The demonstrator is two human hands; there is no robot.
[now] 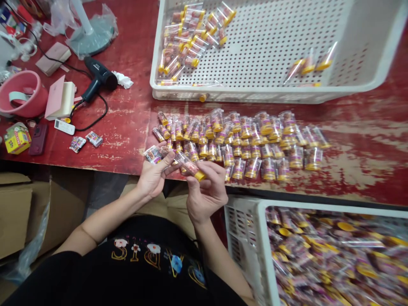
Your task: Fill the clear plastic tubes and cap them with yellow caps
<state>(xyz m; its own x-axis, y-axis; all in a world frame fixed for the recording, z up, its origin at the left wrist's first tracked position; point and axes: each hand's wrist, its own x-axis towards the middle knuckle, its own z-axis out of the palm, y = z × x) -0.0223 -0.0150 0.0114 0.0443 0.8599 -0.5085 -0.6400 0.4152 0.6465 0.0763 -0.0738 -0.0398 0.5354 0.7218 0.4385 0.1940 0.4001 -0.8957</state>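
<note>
My right hand (205,193) pinches the yellow-capped end of a clear plastic tube (188,163) with something pinkish inside. Its far end points up and left toward my left hand (154,174). Between the thumb and fingers of that hand sits a small stack of printed labels (153,155). Just beyond both hands, rows of labelled tubes (245,127) with yellow caps stand or lie along the table's near edge. Whether my left fingers touch the held tube is hard to make out.
A white perforated crate (255,91) at the back holds loose tubes. Another white crate (261,238), low at right, is heaped with labelled tubes. On the left lie a hair dryer (98,76), a pink bowl (35,97), a phone (38,139) and two label stacks (94,138).
</note>
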